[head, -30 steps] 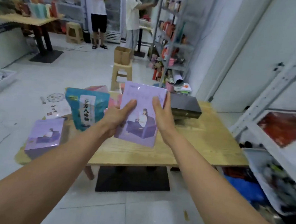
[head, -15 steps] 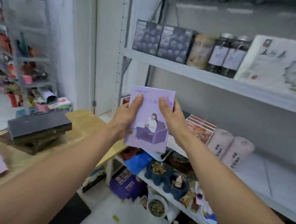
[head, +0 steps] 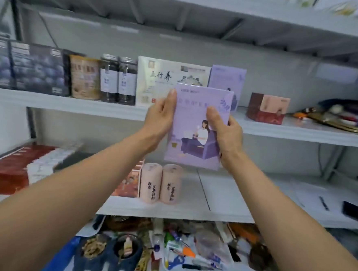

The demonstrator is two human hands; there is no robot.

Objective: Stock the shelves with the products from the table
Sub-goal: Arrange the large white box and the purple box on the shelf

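Note:
A flat purple box (head: pixel 193 115) printed with a seated figure on a sofa is held upright between both hands, in front of the upper shelf (head: pixel 112 109). My left hand (head: pixel 160 119) grips its left edge, and my right hand (head: pixel 227 134) grips its right edge with the thumb across the front. Behind it on that shelf stands a matching purple box (head: pixel 227 77), partly hidden. The table is out of view.
The upper shelf carries dark blueberry boxes (head: pixel 30 67), a tan can (head: pixel 84 77), two dark jars (head: pixel 117 79), a white box (head: pixel 156 76) and a red-brown box (head: pixel 267 107). The middle shelf holds two pink canisters (head: pixel 161 185), a red box (head: pixel 8 168) and a phone (head: pixel 351 211). Clutter fills the bottom shelf.
The view has swung from the table to face the shelves squarely. Both hands have carried the purple box up from table height to the level of the upper shelf.

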